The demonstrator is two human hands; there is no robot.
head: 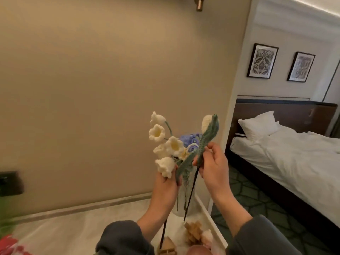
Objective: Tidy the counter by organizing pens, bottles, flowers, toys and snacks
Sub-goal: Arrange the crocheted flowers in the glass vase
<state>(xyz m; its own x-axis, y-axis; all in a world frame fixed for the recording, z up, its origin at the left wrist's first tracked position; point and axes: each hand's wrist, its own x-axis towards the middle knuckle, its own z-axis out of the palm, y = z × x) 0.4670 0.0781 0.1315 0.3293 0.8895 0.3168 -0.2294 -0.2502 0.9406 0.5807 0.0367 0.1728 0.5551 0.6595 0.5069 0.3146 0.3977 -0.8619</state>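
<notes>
My left hand (166, 188) grips the dark stem of a crocheted sprig of white bell flowers (163, 142) and holds it upright above the counter (82, 227). My right hand (213, 166) pinches the green knitted leaf of a white crocheted tulip (208, 124), whose dark stem hangs down toward a clear glass vase (185, 199). Purple-blue crocheted flowers (191, 141) show between the two hands, standing in the vase. Wooden toy pieces (193, 234) lie on the counter below my hands.
A beige wall rises behind the pale marbled counter, with a dark socket plate (10, 183) at the left. Red packaging (11, 245) sits at the bottom left corner. To the right, past the counter's edge, a bed (287, 159) with white bedding stands on patterned green carpet.
</notes>
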